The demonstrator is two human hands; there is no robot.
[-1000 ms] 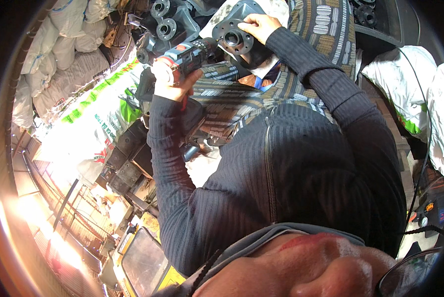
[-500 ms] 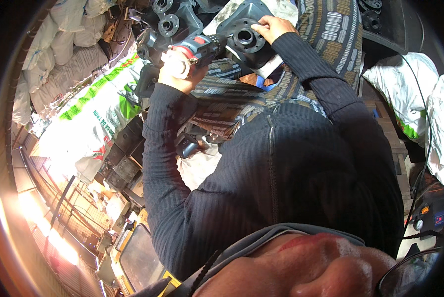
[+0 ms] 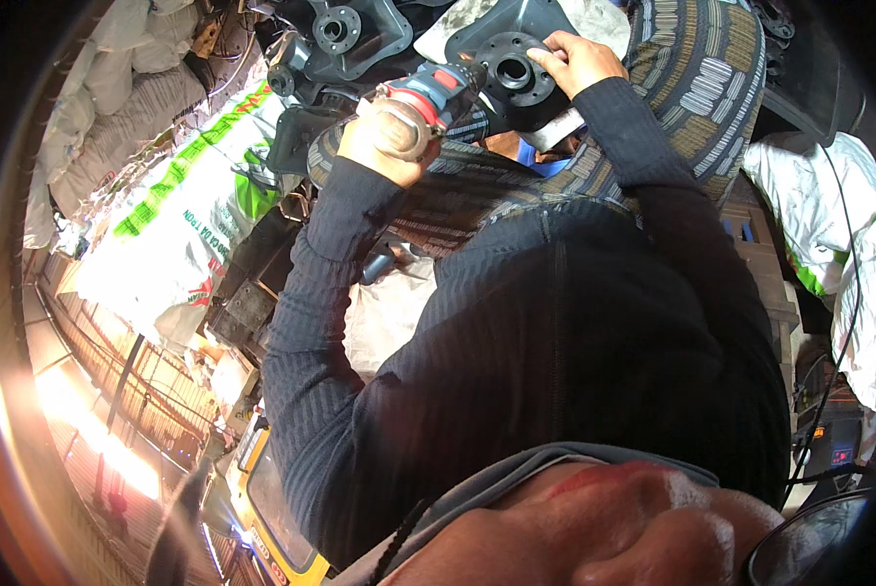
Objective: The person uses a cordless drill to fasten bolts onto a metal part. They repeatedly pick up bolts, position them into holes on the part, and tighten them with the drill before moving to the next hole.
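My left hand [image 3: 384, 151] is closed around the grip of a cordless drill [image 3: 436, 90], blue-grey with red parts. The drill's nose points right, at the near-left rim of a black flanged part [image 3: 508, 49], which has a square base and a round collar ringed with holes. Whether the bit touches the part is hard to see. On the collar's right side rest the bent fingers of my right hand [image 3: 590, 66], pinched at its rim. Any small item under those fingertips is hidden. The flanged part lies over my patterned trouser leg [image 3: 697, 93].
Similar black flanged parts [image 3: 345, 29] are piled at the far left. White and green sacks [image 3: 189, 220] lie to the left, with more white sacks [image 3: 814, 190] at right. A black cable [image 3: 848, 234] hangs down the right side. A yellow-framed machine [image 3: 282, 498] stands lower left.
The whole view has shifted, so the flanged part and both hands appear farther right. My left hand and the drill's rear have swung slightly toward the right; my right hand keeps its place on the collar.
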